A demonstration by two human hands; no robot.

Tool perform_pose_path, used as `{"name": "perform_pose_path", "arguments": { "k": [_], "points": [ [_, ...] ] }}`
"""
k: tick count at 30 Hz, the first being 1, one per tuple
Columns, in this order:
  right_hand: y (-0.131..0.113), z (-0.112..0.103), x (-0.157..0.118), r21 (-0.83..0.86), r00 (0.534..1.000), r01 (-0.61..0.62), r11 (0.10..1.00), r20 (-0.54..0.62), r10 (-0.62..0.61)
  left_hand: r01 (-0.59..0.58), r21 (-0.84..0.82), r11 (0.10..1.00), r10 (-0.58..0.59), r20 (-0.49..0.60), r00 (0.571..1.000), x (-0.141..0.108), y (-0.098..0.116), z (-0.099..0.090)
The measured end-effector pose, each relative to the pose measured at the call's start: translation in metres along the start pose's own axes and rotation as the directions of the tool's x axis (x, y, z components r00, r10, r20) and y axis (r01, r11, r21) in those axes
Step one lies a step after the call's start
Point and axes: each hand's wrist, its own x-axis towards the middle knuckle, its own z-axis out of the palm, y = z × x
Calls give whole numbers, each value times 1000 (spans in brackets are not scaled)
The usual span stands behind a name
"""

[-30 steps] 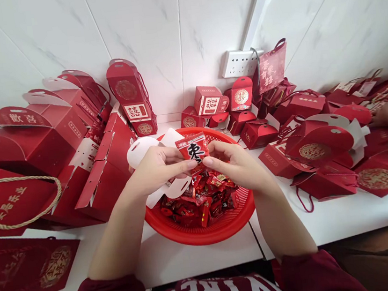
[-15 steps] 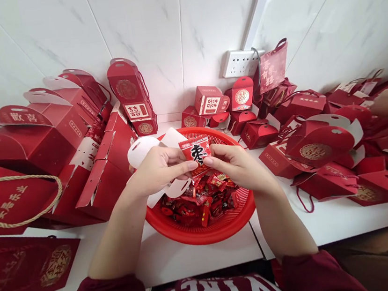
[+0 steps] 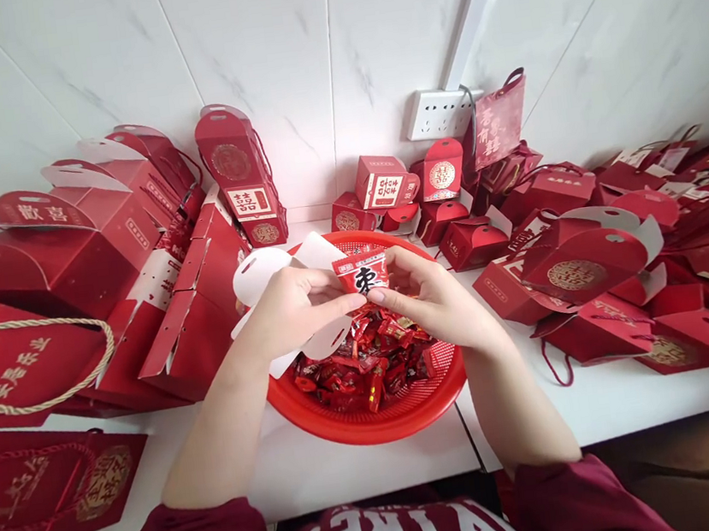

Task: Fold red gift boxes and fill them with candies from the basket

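Note:
Between my two hands is a red candy packet (image 3: 362,275) with a large black character on its front. My left hand (image 3: 298,307) pinches its left side, and my right hand (image 3: 419,292) pinches its right side, thumbs almost meeting at the lower edge. Both are closed on it above a red plastic basket (image 3: 375,431). Many small wrapped candies (image 3: 374,375) lie in the basket. Partly behind my left hand, an unfolded box with white inner flaps (image 3: 261,268) rests over the basket's left side; my hand hides some of it.
Large red gift boxes (image 3: 61,250) crowd the left, with a rope-handled bag (image 3: 18,367) in front. A tall box stack (image 3: 243,176) stands against the tiled wall. Small red boxes (image 3: 574,260) are heaped at the right. A socket strip (image 3: 443,112) is on the wall.
The candy packet has tilted so its front looks shorter, still between both hands. At the far right, another person's hand has left the view.

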Motion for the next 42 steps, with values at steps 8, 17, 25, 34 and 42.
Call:
{"name": "perform_pose_path", "arguments": {
  "k": [8, 17, 25, 34, 42],
  "points": [
    [4, -3, 1, 55, 997, 35, 998, -65, -31, 261, 658, 706, 267, -589, 763, -16, 3, -37],
    [-3, -9, -4, -50, 988, 116, 992, -94, -121, 503, 743, 442, -408, -332, 850, -21, -16, -82],
    [-49, -9, 9, -355, 958, 272, 894, 13, -286, 425, 697, 577, -220, -368, 903, -17, -11, -71],
    [-66, 10, 17, -694, 892, 416, 587, 437, -116, 185, 508, 841, -271, 100, 957, -5, -8, -33],
    [-20, 48, 35, -825, 762, 490, 280, 562, 322, 239, 533, 812, -376, 165, 912, 8, -23, -34]
  ]
}}
